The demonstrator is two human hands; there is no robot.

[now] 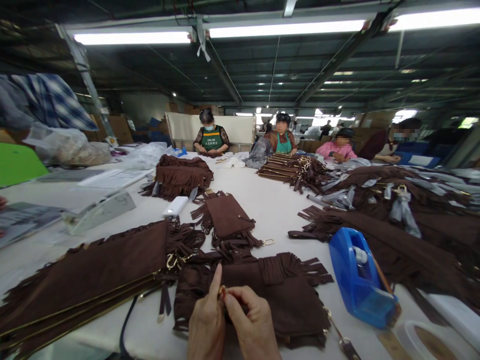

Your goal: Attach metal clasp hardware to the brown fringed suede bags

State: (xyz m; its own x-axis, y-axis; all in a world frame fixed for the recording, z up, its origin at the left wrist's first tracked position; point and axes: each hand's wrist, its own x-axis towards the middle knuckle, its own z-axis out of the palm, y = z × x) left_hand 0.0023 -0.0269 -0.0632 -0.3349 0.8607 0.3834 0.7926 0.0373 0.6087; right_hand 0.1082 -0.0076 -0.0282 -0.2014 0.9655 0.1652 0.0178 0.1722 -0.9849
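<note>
Both hands are together over a dark brown fringed bag [296, 292] lying at the front middle of the table. My left hand [207, 320] points its index finger up and away, its other fingers curled near a small gold and reddish piece [222, 290]. My right hand [252, 317] pinches that small piece between thumb and index finger. Just beyond lies a small brown fringed pouch [228, 215] with a gold clasp [268, 242]. A stack of brown fringed bags with gold zippers [112, 265] is at the left.
A blue tape dispenser [360, 280] stands at the right, beside more brown bags [375, 235]. Farther back are a fringed stack [182, 175], a white box [175, 206] and a pile with gold zippers [292, 170]. Several people sit across the white table [247, 185].
</note>
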